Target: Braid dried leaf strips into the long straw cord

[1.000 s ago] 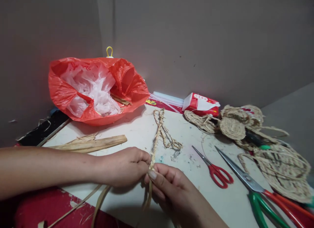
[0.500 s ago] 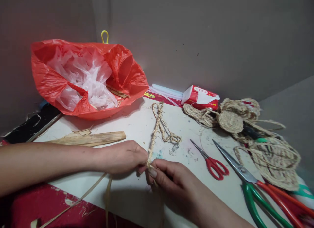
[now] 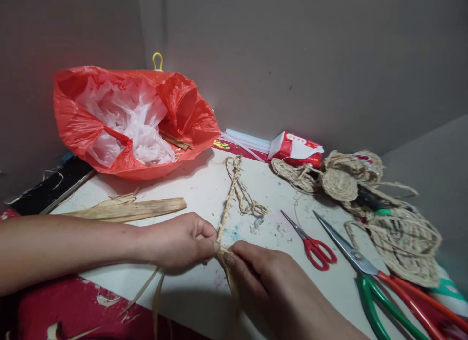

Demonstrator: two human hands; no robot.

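A thin braid of pale dried plant fibre (image 3: 227,208) runs down the middle of the white table, its far part doubled back in a loose loop. My left hand (image 3: 190,238) pinches its near end between thumb and forefinger. Close beside it, my right hand (image 3: 261,271) is closed on a loose fibre strand (image 3: 227,269) of the same braid. Other strands hang below my left hand toward the table's front edge. To the left lies a bundle of flat dried leaf strips (image 3: 135,208), partly behind my left forearm.
Small red-handled scissors (image 3: 318,251) and large shears (image 3: 360,259) lie at right. Beyond them sit coiled braided pieces (image 3: 398,237) and a red tissue pack (image 3: 295,149). A red plastic bag (image 3: 139,171) stands back left, near a dark flat object (image 3: 44,189). Grey walls (image 3: 274,47) rise behind.
My left thumb has come up onto the braid's near end. My right hand has drawn slightly apart with a strand, and the hanging strands have shifted. The view has moved a little.
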